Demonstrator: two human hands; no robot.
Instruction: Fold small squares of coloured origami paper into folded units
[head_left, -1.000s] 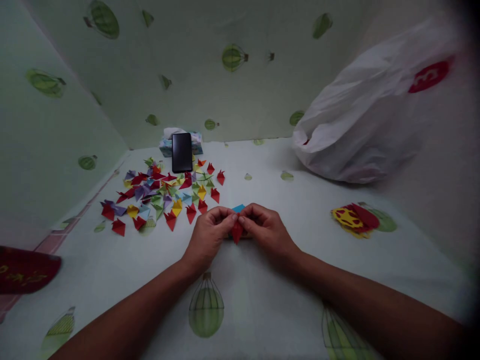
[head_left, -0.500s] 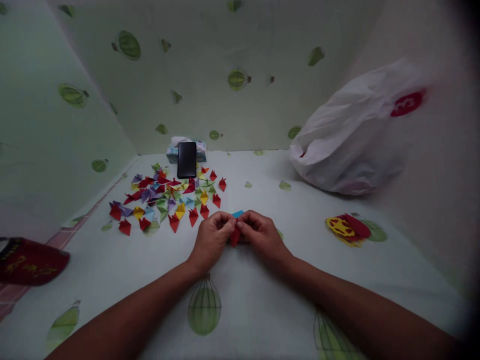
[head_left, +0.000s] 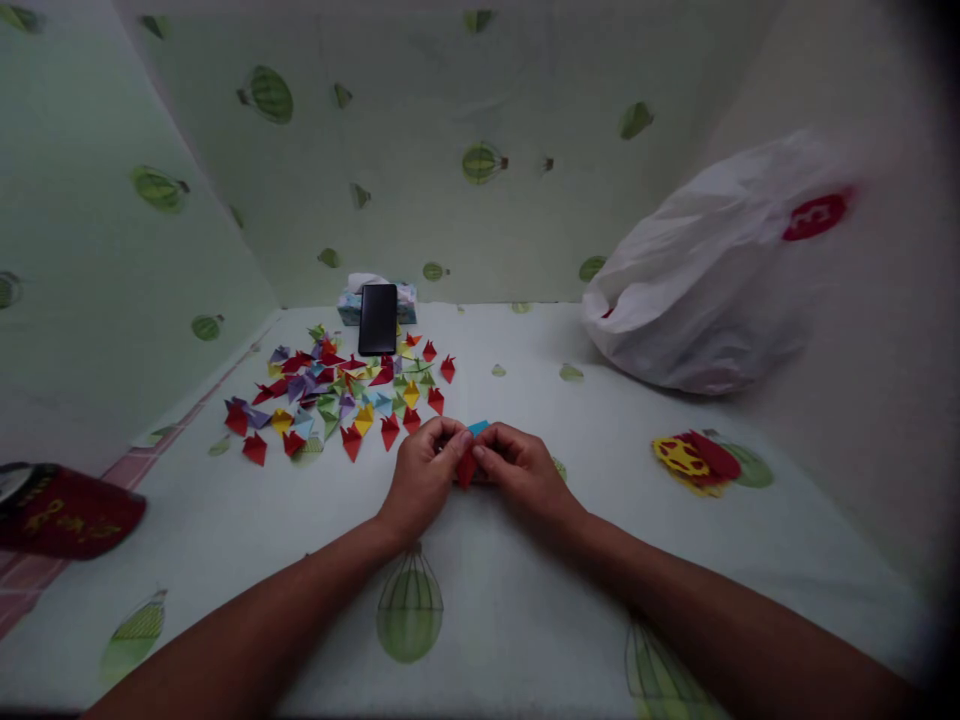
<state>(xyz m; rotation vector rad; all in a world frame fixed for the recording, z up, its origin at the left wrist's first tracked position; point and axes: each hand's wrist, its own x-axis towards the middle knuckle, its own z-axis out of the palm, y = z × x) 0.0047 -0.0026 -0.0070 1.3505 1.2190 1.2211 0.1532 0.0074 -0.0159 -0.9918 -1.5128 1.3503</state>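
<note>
A small folded red paper (head_left: 465, 468) is pinched between my two hands at the middle of the table. My left hand (head_left: 424, 468) grips its left side with thumb and fingers closed. From the right, my right hand (head_left: 521, 470) pinches the same paper near its top. A bit of blue paper (head_left: 478, 427) shows just behind my fingertips; whether it lies on the table or is held, I cannot tell. Left of my hands spreads a pile of folded paper cranes (head_left: 352, 390) in red, yellow, green, purple and blue.
A black phone (head_left: 378, 320) leans on a tissue box (head_left: 349, 308) behind the cranes. A white plastic bag (head_left: 675, 300) stands at the back right. Yellow and red cut-outs (head_left: 686, 458) lie to the right. A dark red can (head_left: 71, 512) is at the left edge.
The view has shifted slightly, so the surroundings appear a little to the right. My hands stay close together on the red paper, whose lower tip has risen slightly.
</note>
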